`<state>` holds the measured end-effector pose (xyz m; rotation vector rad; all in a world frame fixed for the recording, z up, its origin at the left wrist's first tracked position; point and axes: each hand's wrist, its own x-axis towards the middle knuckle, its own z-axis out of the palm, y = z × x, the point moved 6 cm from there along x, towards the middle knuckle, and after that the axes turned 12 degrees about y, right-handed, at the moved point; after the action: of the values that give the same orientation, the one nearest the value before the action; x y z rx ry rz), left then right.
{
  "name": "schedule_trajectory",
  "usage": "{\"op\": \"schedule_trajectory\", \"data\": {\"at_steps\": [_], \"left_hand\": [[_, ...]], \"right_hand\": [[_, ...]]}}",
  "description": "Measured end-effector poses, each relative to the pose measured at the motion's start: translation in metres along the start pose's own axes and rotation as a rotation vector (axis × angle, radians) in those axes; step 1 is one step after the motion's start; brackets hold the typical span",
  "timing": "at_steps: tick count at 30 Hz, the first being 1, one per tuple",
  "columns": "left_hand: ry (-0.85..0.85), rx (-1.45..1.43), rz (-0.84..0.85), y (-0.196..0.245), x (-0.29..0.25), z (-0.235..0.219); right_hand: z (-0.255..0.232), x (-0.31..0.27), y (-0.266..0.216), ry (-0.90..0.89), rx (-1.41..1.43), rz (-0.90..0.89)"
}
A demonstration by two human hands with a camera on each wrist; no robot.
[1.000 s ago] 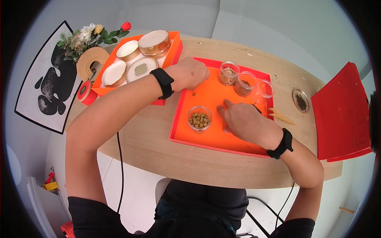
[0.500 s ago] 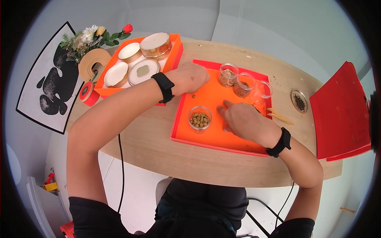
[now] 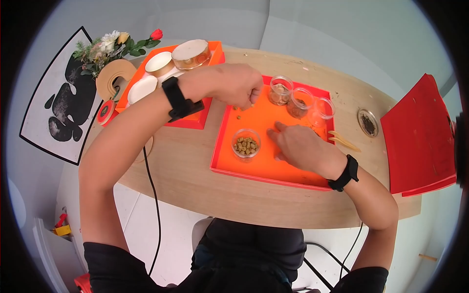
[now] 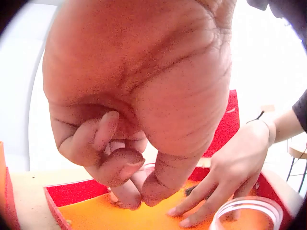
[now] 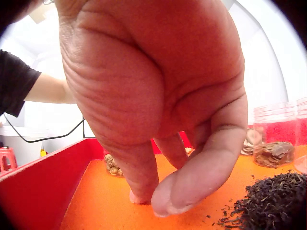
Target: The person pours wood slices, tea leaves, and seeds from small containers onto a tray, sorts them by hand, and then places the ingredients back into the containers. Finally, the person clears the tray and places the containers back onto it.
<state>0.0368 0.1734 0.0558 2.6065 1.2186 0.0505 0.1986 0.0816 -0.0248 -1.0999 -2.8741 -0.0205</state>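
Over the back left of an orange tray with red walls, my left hand has its thumb and finger tips together, with a small yellow-green dried bud showing at the tips. A couple of similar buds lie on the tray floor below. My right hand rests on the tray with fingers extended and fingertips down, beside a heap of dark tea leaves. To its left stands a clear jar of dried buds. My wrist hides part of the heap in the head view.
Three clear jars line the tray's back right: one with pale slices, one with brown pieces, one see-through. Wooden tongs lean at the right wall, near a dish of dark leaves. An orange box holds round containers.
My left hand has lifted and shifted slightly right, uncovering more buds on the tray, and its forearm now covers more of the orange box. The right hand stays in place.
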Motion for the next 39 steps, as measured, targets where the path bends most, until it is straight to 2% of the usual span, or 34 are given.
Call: {"op": "schedule_trajectory", "data": {"at_steps": [5,7,9,11,13,15,18,21,31,34,36,39], "left_hand": [[-0.067,-0.043,0.061,0.030,-0.030,-0.009],[-0.095,-0.049,0.082,0.033,-0.033,-0.006],[-0.221,-0.068,0.084,0.033,-0.036,0.003],[-0.170,-0.085,0.055,0.022,-0.028,0.003],[-0.117,-0.102,0.028,0.005,-0.015,0.009],[0.031,0.062,0.020,-0.015,0.000,0.017],[0.062,0.221,-0.035,-0.030,0.011,0.038],[-0.031,0.230,-0.081,-0.036,0.018,0.056],[-0.051,0.288,-0.075,-0.046,0.028,0.072],[0.009,0.268,-0.044,-0.042,0.024,0.065],[0.014,0.181,-0.087,-0.037,0.019,0.053],[-0.061,0.226,-0.077,-0.028,0.013,0.056]], "right_hand": [[0.004,-0.001,0.001,0.005,0.003,-0.013],[0.001,-0.004,-0.002,0.180,-0.041,-0.115],[0.000,-0.004,-0.001,0.171,-0.030,-0.110],[-0.002,-0.002,-0.003,0.164,-0.019,-0.108],[0.002,-0.001,-0.001,0.037,-0.062,-0.052],[0.005,0.000,0.001,0.032,-0.060,-0.047],[0.006,0.000,0.002,0.035,-0.042,-0.034],[0.002,0.000,0.001,0.028,-0.016,-0.020],[0.001,0.001,0.000,0.004,0.001,-0.001],[0.001,0.001,0.001,0.010,0.010,-0.001],[-0.001,0.000,0.000,0.010,0.007,-0.001],[-0.002,0.001,-0.001,-0.007,0.004,0.002]]}}
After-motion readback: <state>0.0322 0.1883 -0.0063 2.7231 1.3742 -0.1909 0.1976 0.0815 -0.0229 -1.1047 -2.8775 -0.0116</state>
